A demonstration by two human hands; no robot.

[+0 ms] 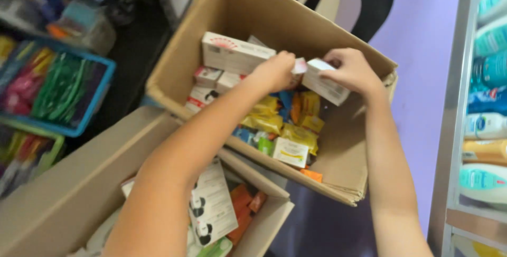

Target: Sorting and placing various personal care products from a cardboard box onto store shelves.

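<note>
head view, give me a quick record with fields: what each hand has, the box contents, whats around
left hand: left hand reaches into the cardboard box, fingers at a small pale item, grip unclear
right hand: right hand holds a small white carton over the box
box contents: large white carton, yellow packets, smaller white cartons
nearer box: second cardboard box with white packs and orange items
left side: blue basket of colourful items
right side: shelf of bottles

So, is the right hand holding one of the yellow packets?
No, the right hand grips a small white box; the yellow packets lie below in the cardboard box.
</note>
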